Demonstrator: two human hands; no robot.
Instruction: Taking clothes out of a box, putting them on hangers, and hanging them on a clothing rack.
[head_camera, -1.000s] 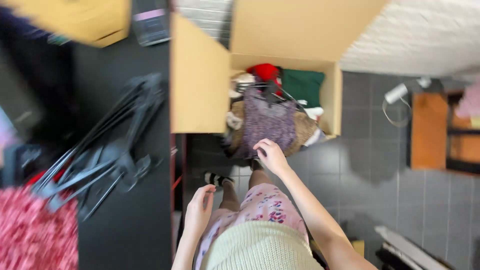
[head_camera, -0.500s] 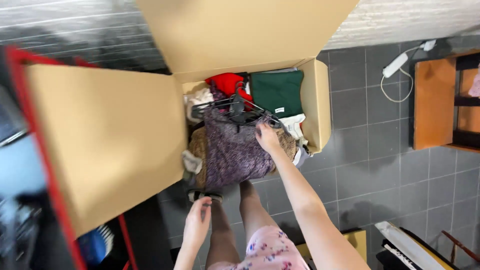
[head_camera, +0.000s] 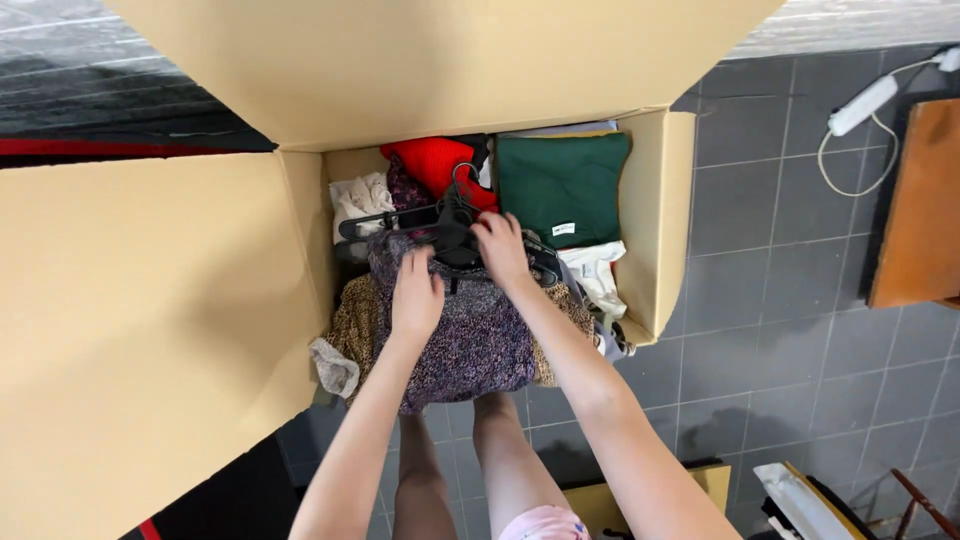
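Both hands work over an open brown cardboard box (head_camera: 660, 220) standing on a grey tiled floor (head_camera: 780, 330).

The left hand (head_camera: 415, 295) lies palm down on a purple speckled fabric garment (head_camera: 470, 335), fingers curled into the cloth near its collar; its grip presses on the fabric, but whether it is pinching it cannot be told. The right hand (head_camera: 500, 250) is clenched on a black plastic clothes hanger (head_camera: 440, 225) at the garment's neck. The garment is draped over the box's near edge, its lower hem hanging outside toward the person's bare legs.

Inside the box: a folded dark green garment (head_camera: 565, 185) at the far right, a red garment (head_camera: 430, 165) beside it at the far middle, a crumpled white cloth (head_camera: 355, 200) at the far left, and a white piece (head_camera: 595, 270) just under the green one. A brown leopard-print fabric (head_camera: 355, 325) lies beneath the purple garment and shows on either side of it. A pale crumpled scrap (head_camera: 335, 365) hangs at the box's near left corner.

Obstructions: the large left box flap (head_camera: 140, 330) lies spread outward and covers most of the left of the view; the far flap (head_camera: 440, 60) stands up behind the contents.

Surroundings: a white power strip with cord (head_camera: 865, 105) lies on the tiles at upper right, near a brown wooden furniture edge (head_camera: 915, 210). A flat piece of cardboard (head_camera: 650, 495) lies on the floor by the person's legs.
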